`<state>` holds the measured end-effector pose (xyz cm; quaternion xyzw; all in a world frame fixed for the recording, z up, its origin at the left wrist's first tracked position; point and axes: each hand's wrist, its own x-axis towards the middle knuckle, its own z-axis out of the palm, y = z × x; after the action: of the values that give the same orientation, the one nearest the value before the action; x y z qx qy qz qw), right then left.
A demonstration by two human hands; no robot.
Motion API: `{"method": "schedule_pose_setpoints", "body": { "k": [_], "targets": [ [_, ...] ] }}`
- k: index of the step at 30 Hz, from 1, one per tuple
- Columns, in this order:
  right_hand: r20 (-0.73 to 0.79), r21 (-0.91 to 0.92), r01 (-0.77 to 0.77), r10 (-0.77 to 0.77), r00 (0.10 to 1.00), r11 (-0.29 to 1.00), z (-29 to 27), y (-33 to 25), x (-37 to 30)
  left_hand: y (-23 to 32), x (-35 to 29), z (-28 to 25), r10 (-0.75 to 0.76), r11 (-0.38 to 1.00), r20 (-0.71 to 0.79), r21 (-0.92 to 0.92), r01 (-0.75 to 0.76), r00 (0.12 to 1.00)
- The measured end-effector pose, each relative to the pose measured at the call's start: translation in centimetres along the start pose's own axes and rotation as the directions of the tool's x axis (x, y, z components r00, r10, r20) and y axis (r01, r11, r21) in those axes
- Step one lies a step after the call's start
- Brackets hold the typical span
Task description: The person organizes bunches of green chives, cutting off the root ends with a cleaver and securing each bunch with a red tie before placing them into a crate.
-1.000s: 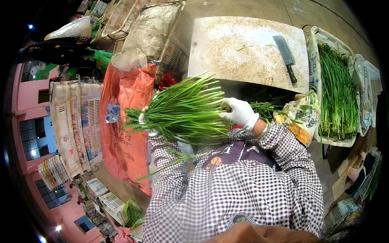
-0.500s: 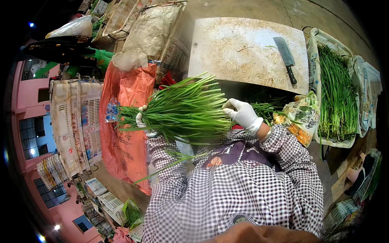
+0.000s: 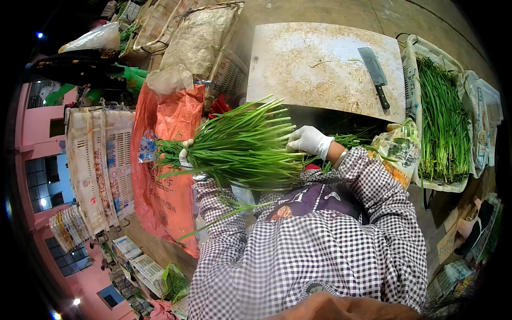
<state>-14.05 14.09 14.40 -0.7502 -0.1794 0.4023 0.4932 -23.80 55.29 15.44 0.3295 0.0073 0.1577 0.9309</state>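
Note:
A thick bunch of garlic chives (image 3: 240, 144) lies across in front of my chest, its pale cut ends fanned to the right and its leaf tips to the left. My left hand (image 3: 185, 158), in a white glove, is wrapped round the leafy end; most of its fingers are hidden behind the leaves. At the pale ends, my gloved right hand (image 3: 311, 142) has its fingers pinched together on some stems. A few loose leaves (image 3: 226, 213) hang over my left sleeve.
A stained white board (image 3: 320, 72) stands ahead, bearing a cleaver (image 3: 374, 77). On the right is a white crate (image 3: 412, 85) full of garlic chives. An orange-red sack (image 3: 168, 197) and stacked crates (image 3: 98, 165) are on the left. A printed plastic bag (image 3: 397, 146) lies near my right arm.
My right hand has shifted slightly left and up along the stem ends, its fingers more closed. The left hand and the bunch have hardly moved.

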Motion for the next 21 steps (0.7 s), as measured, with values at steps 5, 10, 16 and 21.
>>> {"method": "schedule_pose_setpoints", "body": {
  "k": [5,10,16,21],
  "targets": [
    [0.124,-0.006,-0.021,0.021,0.992,1.0,-1.3,-2.1,-1.1,-0.7,-0.2,1.8,-0.005,0.999,0.009,-0.053,0.006,1.0],
    [0.22,0.145,0.117,-0.148,0.964,0.982,-0.3,-0.1,-1.1,-0.7,-0.3,1.6,-0.023,0.999,-0.168,0.034,0.029,0.985],
    [0.358,0.118,0.009,-0.051,0.932,0.993,0.2,-0.9,-2.4,-1.5,-0.4,-1.1,0.039,0.998,-0.246,0.058,-0.026,0.968],
    [0.413,0.288,0.025,-0.148,0.898,0.957,0.0,-1.5,-3.5,-1.6,-0.3,-3.1,-0.056,0.997,-0.119,-0.056,0.05,0.991]
  ]
}}
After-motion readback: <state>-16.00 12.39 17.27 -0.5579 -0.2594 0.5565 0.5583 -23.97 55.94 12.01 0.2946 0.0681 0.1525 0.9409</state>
